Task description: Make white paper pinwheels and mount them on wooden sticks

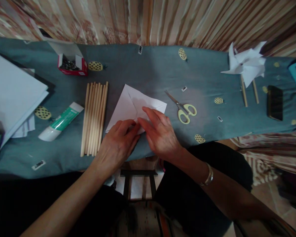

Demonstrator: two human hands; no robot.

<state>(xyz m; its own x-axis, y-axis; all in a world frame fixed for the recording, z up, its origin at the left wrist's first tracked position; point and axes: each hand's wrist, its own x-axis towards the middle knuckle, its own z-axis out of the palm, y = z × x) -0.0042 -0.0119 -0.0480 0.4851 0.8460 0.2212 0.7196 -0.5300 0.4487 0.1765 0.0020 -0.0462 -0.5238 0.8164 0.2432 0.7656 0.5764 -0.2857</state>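
Free cloth (209, 77) between scissors (178, 104) and pinwheels (253, 64); sticks (93, 121) as obstacle beside left hand (119, 139).

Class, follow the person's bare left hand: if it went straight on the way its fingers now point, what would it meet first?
Most likely the bare right hand: its fingertips lie just ahead of the left hand, over the folded white paper. Whether they already touch is unclear.
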